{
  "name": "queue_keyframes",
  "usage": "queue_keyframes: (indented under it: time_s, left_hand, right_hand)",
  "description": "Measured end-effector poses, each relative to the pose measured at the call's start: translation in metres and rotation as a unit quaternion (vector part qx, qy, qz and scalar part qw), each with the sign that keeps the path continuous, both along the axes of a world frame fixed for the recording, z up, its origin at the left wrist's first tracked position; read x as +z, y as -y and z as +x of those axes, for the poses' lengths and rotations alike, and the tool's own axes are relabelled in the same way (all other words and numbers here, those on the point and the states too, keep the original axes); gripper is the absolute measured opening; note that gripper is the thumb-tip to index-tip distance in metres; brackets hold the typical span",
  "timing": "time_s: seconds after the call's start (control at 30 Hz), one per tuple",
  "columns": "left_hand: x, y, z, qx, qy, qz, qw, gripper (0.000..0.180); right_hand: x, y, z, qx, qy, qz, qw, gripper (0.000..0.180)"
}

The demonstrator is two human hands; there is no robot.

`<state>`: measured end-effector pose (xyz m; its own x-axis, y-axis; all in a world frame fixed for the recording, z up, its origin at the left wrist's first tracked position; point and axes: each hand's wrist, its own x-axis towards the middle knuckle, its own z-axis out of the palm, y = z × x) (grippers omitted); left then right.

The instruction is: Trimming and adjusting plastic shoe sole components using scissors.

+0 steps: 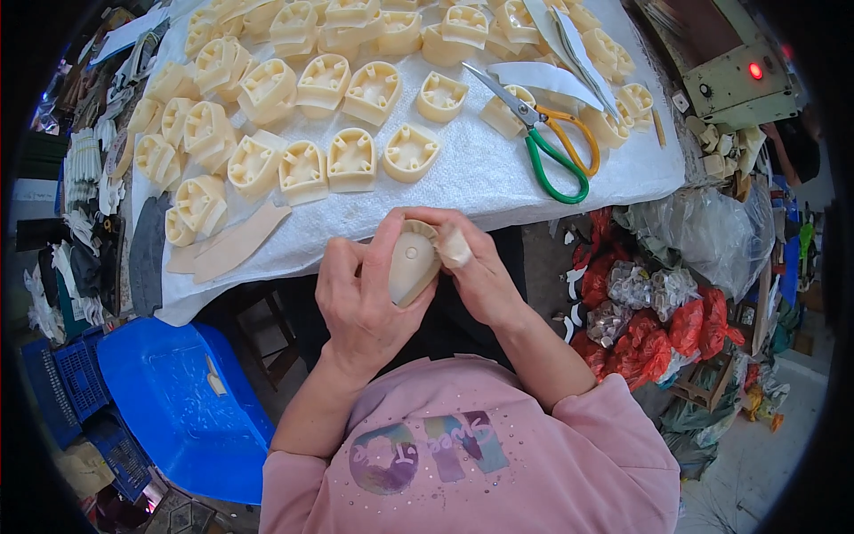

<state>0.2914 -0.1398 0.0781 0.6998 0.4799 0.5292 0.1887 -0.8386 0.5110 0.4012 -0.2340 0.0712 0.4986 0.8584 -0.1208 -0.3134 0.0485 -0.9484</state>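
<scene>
Just off the table's near edge, a cream shoe heel point(414, 267) is held up with its smooth, rounded face toward me. Thin covering around its far rim looks gathered in small pleats. My left hand point(360, 289) grips the heel's left side, fingers closed around it. On the other side, my right hand point(480, 276) is closed against the rim; its thumb has a pale wrap, and some of its fingers are hidden behind the heel. Many similar cream heels point(412, 153) with hollow, ribbed faces stand on the white-covered table point(480, 191).
Scissors point(534, 116) with green and orange handles lie open on the table near white sheets point(547, 78). Beige strips point(233, 245) lie at the left edge. A blue tub point(182, 418) stands at lower left, red plastic bags point(640, 347) at right, and a lit machine box point(738, 78) beyond.
</scene>
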Motion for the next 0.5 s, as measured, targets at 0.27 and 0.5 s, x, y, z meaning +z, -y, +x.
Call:
queue_keyframes:
  time_s: [0.27, 0.5]
  left_hand:
    - [-0.005, 0.002, 0.0, -0.006, 0.025, 0.028, 0.999, 0.068]
    - [0.004, -0.006, -0.002, -0.043, 0.013, -0.086, 0.995, 0.07]
  right_hand:
    - [-0.002, -0.003, -0.002, 0.017, 0.175, 0.012, 0.984, 0.034]
    - [0.002, 0.007, 0.008, 0.067, 0.07, 0.037, 0.995, 0.051]
